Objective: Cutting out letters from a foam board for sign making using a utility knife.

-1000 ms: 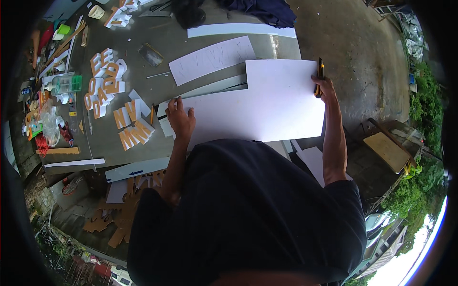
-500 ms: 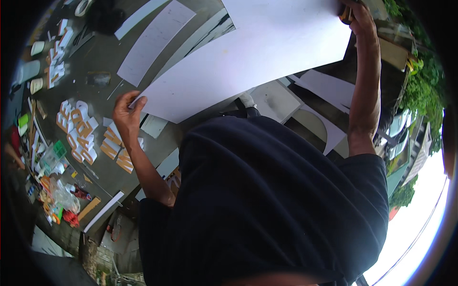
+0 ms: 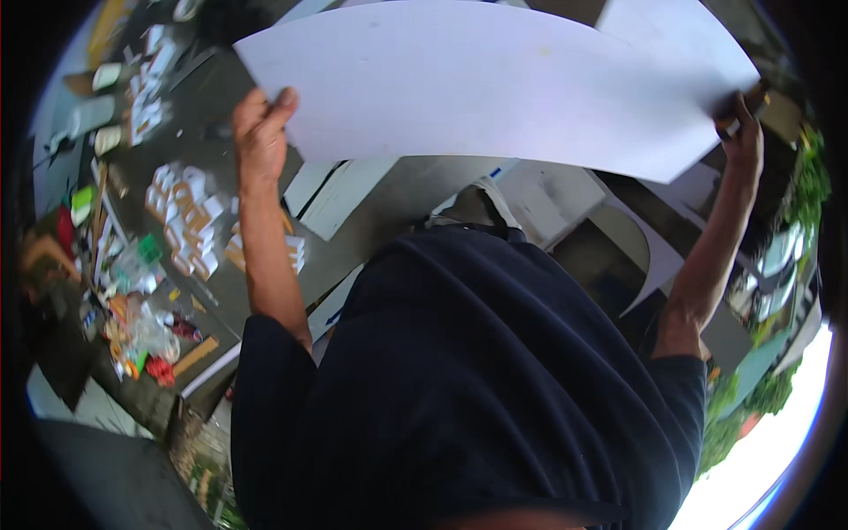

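Note:
I hold a large white sheet (image 3: pixel 477 84) raised across the upper middle of the view. My left hand (image 3: pixel 265 128) grips its left end, thumb uppermost. At the right end, my right hand (image 3: pixel 740 128) is closed on the sheet's edge, together with a dark, yellowish tool (image 3: pixel 753 95) that is blurred now and looked like a utility knife earlier. Below the sheet, pale boards (image 3: pixel 349 190) lie on the grey table, and my shoe (image 3: pixel 481 203) shows beyond my dark shirt.
White-sided cut letters (image 3: pixel 181 221) in clusters on the grey table (image 3: pixel 216 124) at left, beside cups (image 3: pixel 106 140), plastic bags (image 3: pixel 146 331), scraps and tools. Lower boards and white offcuts (image 3: pixel 645 269) lie at right, with plants (image 3: pixel 808 168) along the far right edge.
The sheet has been lifted off the table and moved up and away from my body, both arms rising with it. The view has shifted, showing my shoe and more of the lower boards.

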The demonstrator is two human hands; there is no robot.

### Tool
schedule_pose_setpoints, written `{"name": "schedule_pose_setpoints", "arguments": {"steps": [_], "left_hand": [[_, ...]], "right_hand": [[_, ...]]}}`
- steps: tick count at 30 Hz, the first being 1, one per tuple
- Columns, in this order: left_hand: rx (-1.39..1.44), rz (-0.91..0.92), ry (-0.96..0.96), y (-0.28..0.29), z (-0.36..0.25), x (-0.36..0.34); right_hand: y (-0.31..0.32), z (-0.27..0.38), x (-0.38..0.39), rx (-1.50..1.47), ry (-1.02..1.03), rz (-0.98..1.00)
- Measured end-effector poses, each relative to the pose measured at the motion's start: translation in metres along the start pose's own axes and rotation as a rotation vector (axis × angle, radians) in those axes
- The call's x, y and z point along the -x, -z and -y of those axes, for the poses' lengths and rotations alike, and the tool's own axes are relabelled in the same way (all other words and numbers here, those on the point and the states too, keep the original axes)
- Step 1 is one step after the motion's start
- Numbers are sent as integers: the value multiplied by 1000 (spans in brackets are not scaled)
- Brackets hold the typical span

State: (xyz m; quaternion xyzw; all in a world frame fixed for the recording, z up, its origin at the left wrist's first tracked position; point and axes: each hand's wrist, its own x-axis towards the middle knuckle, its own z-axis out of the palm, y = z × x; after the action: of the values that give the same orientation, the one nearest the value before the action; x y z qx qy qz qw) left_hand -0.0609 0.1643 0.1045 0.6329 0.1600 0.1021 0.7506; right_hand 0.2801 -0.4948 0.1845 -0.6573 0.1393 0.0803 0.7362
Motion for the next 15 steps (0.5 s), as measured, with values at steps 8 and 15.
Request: {"name": "schedule_pose_setpoints", "arguments": {"steps": [8,15], "left_hand": [[-76,-402,-150,8,-30,50],[10,-783,-181,35,-15,160]], "right_hand": [[-30,72,-47,175,105,174],[-229,134,-28,352,213,429]]}}
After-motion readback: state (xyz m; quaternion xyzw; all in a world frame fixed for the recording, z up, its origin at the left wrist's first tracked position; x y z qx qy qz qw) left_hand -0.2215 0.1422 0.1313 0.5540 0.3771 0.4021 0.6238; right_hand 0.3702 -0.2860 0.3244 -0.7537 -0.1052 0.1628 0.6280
